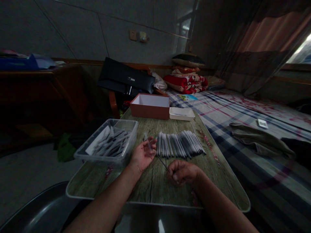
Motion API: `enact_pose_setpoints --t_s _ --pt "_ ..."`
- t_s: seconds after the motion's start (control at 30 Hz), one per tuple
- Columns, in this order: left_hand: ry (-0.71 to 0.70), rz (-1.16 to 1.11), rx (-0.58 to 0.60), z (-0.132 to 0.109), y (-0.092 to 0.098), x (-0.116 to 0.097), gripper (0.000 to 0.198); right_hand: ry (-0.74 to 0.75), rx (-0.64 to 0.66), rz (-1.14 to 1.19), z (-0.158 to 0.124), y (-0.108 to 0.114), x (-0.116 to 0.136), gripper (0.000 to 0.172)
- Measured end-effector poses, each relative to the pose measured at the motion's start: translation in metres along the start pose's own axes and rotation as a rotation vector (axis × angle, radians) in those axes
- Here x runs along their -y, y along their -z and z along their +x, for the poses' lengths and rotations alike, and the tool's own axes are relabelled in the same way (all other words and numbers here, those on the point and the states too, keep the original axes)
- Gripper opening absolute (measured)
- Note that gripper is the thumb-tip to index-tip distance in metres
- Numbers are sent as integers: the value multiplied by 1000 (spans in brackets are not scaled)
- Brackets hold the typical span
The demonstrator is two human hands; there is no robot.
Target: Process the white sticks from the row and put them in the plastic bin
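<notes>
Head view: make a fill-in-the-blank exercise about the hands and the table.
1. The clear bin of loose parts stands on the ____ side of the table.
2. The left hand holds a clear tube; the thin rod is in the ____ hand.
3. The brown box behind the row of pens is ____ on top.
Missing: left; right; open.

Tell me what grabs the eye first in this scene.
A neat row of tubes lies side by side across the middle of the table. Just in front of it, the left hand pinches a clear tube and the right hand grips a thin rod. A bin of loose parts sits at the table's left edge.
</notes>
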State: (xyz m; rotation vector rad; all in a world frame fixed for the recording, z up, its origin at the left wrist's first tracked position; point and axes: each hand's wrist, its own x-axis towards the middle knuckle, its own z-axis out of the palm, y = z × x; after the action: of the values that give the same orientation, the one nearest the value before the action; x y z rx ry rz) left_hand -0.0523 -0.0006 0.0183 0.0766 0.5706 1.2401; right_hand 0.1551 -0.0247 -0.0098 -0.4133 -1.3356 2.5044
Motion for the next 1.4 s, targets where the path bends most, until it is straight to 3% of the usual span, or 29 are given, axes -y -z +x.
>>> enact_pose_setpoints --t_s 0.07,0.17,0.23,0.3,0.4,0.47,0.53,0.63,0.73,0.87,0.97,1.07,1.13,1.2,1.3,1.4 --pt "38 111 59 -7 -3 8 23 114 -156 77 7 -3 0 32" --pt "63 300 122 -12 -6 25 16 116 -333 29 19 -7 -1 35" --pt "5 374 59 -10 -4 35 9 83 -410 -79 24 -8 -1 38" --pt "-24 359 -38 -6 -1 39 17 90 -506 -180 27 -8 -1 37" --pt "85 256 -74 0 3 36 26 294 -787 -347 28 -9 2 26" --pt "201 195 -22 -1 4 33 25 475 -1014 -565 28 -13 5 17" --pt "298 150 45 -5 4 32 21 579 -1134 -865 30 -19 7 14" --pt "397 105 74 -11 5 38 14 614 -1045 -1290 34 -31 6 17" --pt "416 67 57 -13 7 45 9 546 -943 -1524 37 -38 5 16" --pt "381 71 21 -12 5 49 10 628 -886 -1492 34 -38 5 16" --pt "302 76 -97 -18 -6 46 16 781 -1046 -1282 29 -29 7 16" --pt "202 170 -95 -38 -26 29 12 827 -1204 -1158 25 -15 8 13" --pt "90 297 51 -55 -43 5 6 798 -1224 -1143 24 -8 7 11" --pt "-106 471 114 -71 -56 -29 4 763 -1208 -1157 24 -3 6 10" --pt "-382 834 30 -78 -62 -87 9 733 -1178 -1186 25 -3 5 11" --pt "-592 1250 -204 -65 -47 -139 11 711 -1151 -1193 26 -4 4 12"
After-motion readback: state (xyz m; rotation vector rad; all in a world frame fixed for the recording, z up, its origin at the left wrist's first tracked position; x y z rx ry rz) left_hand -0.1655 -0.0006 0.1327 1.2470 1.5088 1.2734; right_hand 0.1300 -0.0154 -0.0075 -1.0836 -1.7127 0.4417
